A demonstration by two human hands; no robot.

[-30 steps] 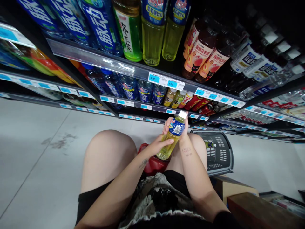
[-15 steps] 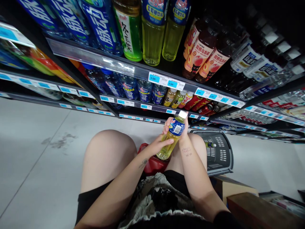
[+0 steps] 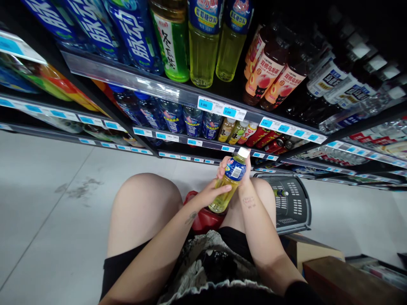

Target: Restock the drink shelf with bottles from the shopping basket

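Observation:
Tilted over my lap is a drink bottle (image 3: 229,180) of yellow-green liquid, with a white cap and a blue label whose barcode faces up. My left hand (image 3: 212,192) is closed round its lower part, thumb across the front. Near the label and cap, my right hand (image 3: 245,174) grips the far side, its fingers wrapped behind and partly hidden. Two look-alike yellow bottles (image 3: 203,55) stand on the upper shelf, beside a green bottle with a white label (image 3: 170,44).
A shelf edge (image 3: 152,89) with price tags runs across above my knees. Right of my leg lies a grey basket (image 3: 302,201) with a small bottle inside. Cardboard boxes (image 3: 318,252) stand behind it. Something red (image 3: 203,220) is between my thighs. Peach-labelled bottles (image 3: 265,78) stand upper right.

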